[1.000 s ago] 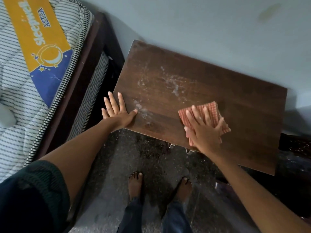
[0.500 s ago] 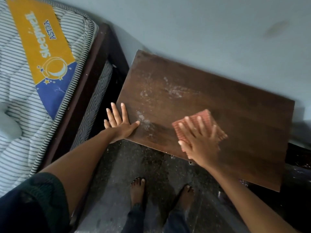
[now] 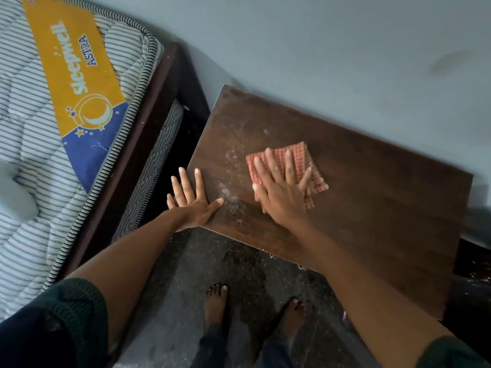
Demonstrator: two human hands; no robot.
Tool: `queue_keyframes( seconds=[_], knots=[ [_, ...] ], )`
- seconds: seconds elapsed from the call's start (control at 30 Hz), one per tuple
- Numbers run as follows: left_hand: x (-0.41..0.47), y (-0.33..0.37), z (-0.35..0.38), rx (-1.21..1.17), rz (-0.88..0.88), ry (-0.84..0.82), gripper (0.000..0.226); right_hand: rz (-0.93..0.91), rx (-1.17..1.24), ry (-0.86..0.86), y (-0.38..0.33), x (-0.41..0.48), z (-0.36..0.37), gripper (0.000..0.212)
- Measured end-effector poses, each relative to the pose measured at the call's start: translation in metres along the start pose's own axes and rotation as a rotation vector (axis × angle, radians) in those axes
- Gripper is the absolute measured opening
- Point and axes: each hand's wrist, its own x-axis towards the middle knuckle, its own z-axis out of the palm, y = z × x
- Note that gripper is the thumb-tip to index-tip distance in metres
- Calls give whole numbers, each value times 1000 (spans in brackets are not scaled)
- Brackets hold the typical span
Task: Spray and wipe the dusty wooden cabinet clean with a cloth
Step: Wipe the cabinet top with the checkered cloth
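Pale grey wall (image 3: 345, 49) backs the dusty wooden cabinet (image 3: 372, 208), whose dark top shows white dust near its left edge. The right hand (image 3: 281, 192) presses the folded orange checked cloth (image 3: 317, 179) flat on that top, fingers (image 3: 289, 168) straight and spread. The left hand (image 3: 192, 205) rests on the near-left corner, fingers extended, grasping nothing. A striped mattress (image 3: 39, 181) lies left.

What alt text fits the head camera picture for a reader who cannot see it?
A person's right hand presses a checked cloth flat on a dusty wooden cabinet top; the left hand rests open on its left edge. A striped mattress lies beside it.
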Motion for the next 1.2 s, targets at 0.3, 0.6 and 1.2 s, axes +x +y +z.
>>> queue_keyframes(
  seconds=[0.3, 0.6, 1.2],
  knots=[
    [-3, 2, -7, -34, 5, -95, 91, 534, 200, -151, 66, 24, -34, 66],
    [-8, 4, -11, -31, 2, -115, 89, 91, 90, -90, 3, 59, -24, 61],
    [-6, 3, -16, -54, 8, -176, 90, 91, 110, -74, -33, 115, -31, 58]
  ],
)
